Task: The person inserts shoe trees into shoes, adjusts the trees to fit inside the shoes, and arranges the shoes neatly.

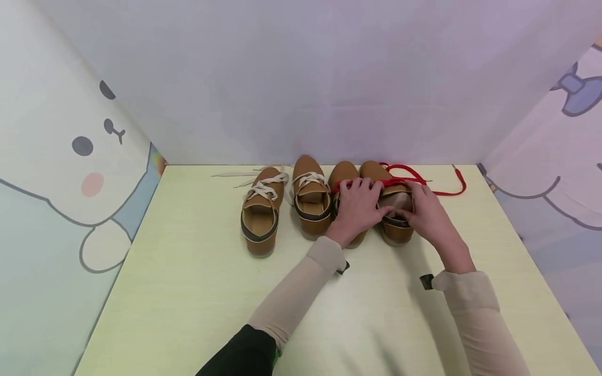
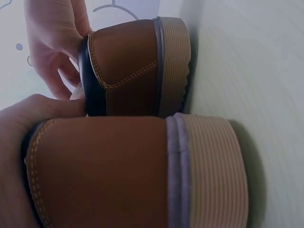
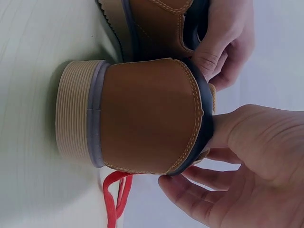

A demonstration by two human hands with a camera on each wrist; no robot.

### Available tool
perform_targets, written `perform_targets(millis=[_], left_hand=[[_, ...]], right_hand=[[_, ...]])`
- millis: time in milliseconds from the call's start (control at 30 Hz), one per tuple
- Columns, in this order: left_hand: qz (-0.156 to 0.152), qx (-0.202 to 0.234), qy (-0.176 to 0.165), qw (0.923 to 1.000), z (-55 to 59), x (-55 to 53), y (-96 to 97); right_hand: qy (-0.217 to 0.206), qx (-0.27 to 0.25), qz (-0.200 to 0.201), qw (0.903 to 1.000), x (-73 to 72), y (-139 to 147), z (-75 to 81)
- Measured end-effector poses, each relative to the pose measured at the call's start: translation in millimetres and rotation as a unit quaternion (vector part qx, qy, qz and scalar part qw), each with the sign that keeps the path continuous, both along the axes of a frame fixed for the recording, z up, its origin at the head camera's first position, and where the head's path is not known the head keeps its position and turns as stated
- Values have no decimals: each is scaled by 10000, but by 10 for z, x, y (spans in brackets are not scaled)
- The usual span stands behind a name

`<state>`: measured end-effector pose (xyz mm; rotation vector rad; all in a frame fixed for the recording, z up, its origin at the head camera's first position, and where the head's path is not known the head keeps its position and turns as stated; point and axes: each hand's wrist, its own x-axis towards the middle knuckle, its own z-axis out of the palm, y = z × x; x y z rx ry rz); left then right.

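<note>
Four brown lace-up shoes stand in a row, heels toward me. At the right end is a brown shoe (image 1: 397, 232) with red laces, and both hands are at its collar. My right hand (image 1: 430, 214) grips its right side, thumb inside the opening and fingers outside; the right wrist view shows this hand (image 3: 247, 166) close up. My left hand (image 1: 358, 209) lies across the neighbouring red-laced shoe (image 1: 343, 172), largely covering it. Its thumb (image 2: 52, 105) reaches into the end shoe's opening at the left collar edge. The left fingertips are partly hidden.
Two brown shoes with whitish laces, one leftmost (image 1: 261, 245) and one beside it (image 1: 312, 224), stand to the left. A loose red lace (image 1: 451, 193) trails right on the pale table (image 1: 188, 292). A plain light wall (image 1: 301, 78) rises behind; printed panels flank the table.
</note>
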<state>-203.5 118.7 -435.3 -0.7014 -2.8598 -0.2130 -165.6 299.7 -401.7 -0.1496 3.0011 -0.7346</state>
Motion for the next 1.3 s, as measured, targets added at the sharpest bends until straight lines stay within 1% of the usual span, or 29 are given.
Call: perform_targets(millis=[133, 333, 533, 733, 900, 1100, 1300], left_hand=[[-18, -2, 9, 10000, 1, 4, 8], [26, -31, -102, 9999, 18, 9, 23], [35, -32, -114, 9999, 15, 9, 24], [6, -41, -122, 9999, 5, 13, 30], [14, -92, -29, 10000, 2, 10, 17], [40, -103, 117, 9999, -8, 3, 10], [49, -79, 104, 9999, -1, 0, -4]], right_hand=[[-28, 109, 27, 9999, -31, -9, -15], [-162, 246, -13, 9996, -64, -12, -31], [-12, 352, -38, 9994, -106, -22, -56], [-19, 458, -93, 9989, -147, -11, -101], [-13, 502, -132, 9987, -184, -23, -118], [104, 545, -178, 9983, -208, -44, -103], [108, 650, -160, 9977, -244, -88, -82]])
